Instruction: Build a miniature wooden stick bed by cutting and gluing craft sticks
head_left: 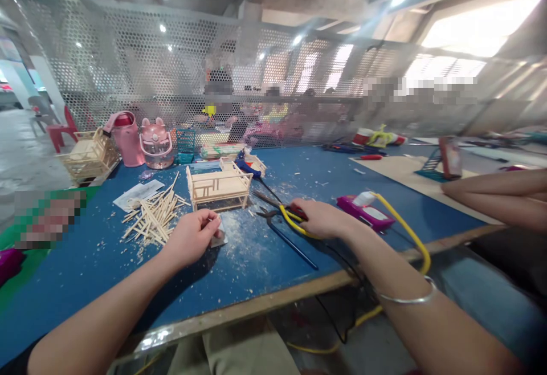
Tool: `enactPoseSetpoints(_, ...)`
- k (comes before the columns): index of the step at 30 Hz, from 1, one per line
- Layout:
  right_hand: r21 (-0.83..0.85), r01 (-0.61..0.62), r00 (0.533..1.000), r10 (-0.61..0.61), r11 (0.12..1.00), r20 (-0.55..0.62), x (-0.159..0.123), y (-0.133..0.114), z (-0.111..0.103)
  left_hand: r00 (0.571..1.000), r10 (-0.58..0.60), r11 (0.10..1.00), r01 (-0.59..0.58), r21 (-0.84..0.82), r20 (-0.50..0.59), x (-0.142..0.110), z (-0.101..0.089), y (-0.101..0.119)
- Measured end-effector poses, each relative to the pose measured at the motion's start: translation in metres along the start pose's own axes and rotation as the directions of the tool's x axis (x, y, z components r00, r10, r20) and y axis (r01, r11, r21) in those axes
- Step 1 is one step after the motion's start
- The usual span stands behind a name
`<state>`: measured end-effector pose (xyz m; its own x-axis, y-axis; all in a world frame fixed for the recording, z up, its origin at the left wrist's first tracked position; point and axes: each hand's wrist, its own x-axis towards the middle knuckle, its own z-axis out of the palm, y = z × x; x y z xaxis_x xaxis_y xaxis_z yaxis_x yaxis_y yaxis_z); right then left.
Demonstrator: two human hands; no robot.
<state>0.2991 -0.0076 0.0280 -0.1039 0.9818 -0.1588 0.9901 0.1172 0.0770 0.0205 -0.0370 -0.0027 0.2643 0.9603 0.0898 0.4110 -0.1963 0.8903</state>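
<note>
My left hand (197,233) is closed in a pinch just above the blue table. A small pale bit shows at the fingertips, too little to name, and a whitish scrap (224,236) lies beside them. My right hand (320,218) is closed around the yellow-handled pliers (287,215), whose jaws point to the left. Under those lies a second pair of pliers with dark blue handles (294,245). A small wooden bed-like model (220,188) stands behind my left hand. To that hand's left is a loose pile of thin wooden sticks (149,218).
A blue-handled glue gun (247,167) lies behind the model. Right of my right hand sits a purple device (366,214) with a yellow cord (405,224). A pink bottle (129,144) and a clear pink jug (157,147) stand back left. Another person's arm (496,192) rests at right.
</note>
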Motion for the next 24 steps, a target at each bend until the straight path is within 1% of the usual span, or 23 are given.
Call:
enactPoseSetpoints(1,0.017,-0.012,1.0,0.012,1.0,0.009,0.0,0.0,-0.001,1.0,-0.012,0.999,0.012,-0.044,0.008,0.001,0.001,-0.001)
enactPoseSetpoints(3,0.059,-0.04,0.999,0.041,0.997,-0.014,0.0,0.002,-0.001,0.999,-0.042,0.986,0.047,-0.157,0.033,0.002,0.002,-0.003)
enactPoseSetpoints(5,0.116,-0.055,0.996,0.063,0.992,-0.06,0.0,0.006,0.002,0.997,-0.056,0.961,0.069,-0.266,0.057,0.003,0.003,-0.003)
enactPoseSetpoints(8,0.205,-0.022,0.985,0.057,0.979,-0.163,-0.001,0.016,0.009,0.998,-0.027,0.934,0.045,-0.355,0.056,0.003,0.004,-0.001)
enactPoseSetpoints(11,0.278,0.029,0.95,0.06,0.96,-0.308,-0.005,0.021,0.015,0.999,0.01,0.926,0.003,-0.377,0.033,0.002,0.004,0.0)
enactPoseSetpoints(13,0.324,0.079,0.904,0.069,0.943,-0.422,-0.01,0.018,0.014,0.999,0.039,0.92,-0.027,-0.39,0.024,0.001,0.005,0.0)
enactPoseSetpoints(15,0.365,0.166,0.85,0.055,0.916,-0.524,-0.017,0.007,0.009,0.997,0.078,0.912,-0.061,-0.407,0.024,0.001,0.004,0.001)
enactPoseSetpoints(16,0.38,0.225,0.828,0.03,0.897,-0.561,-0.021,-0.002,0.005,0.995,0.096,0.908,-0.076,-0.412,0.027,0.001,0.004,0.001)
enactPoseSetpoints(18,0.398,0.348,0.801,-0.048,0.848,-0.597,-0.029,-0.022,-0.003,0.992,0.123,0.907,-0.1,-0.409,0.03,0.0,0.004,0.001)
enactPoseSetpoints(20,0.409,0.451,0.792,-0.144,0.794,-0.593,-0.035,-0.046,-0.008,0.989,0.144,0.913,-0.123,-0.389,0.025,-0.001,0.003,0.002)
enactPoseSetpoints(21,0.417,0.479,0.795,-0.181,0.772,-0.578,-0.036,-0.057,-0.008,0.988,0.152,0.917,-0.133,-0.376,0.021,-0.002,0.003,0.003)
enactPoseSetpoints(24,0.427,0.505,0.808,-0.237,0.75,-0.539,-0.036,-0.085,-0.005,0.984,0.179,0.937,-0.177,-0.302,-0.019,-0.003,0.002,0.003)
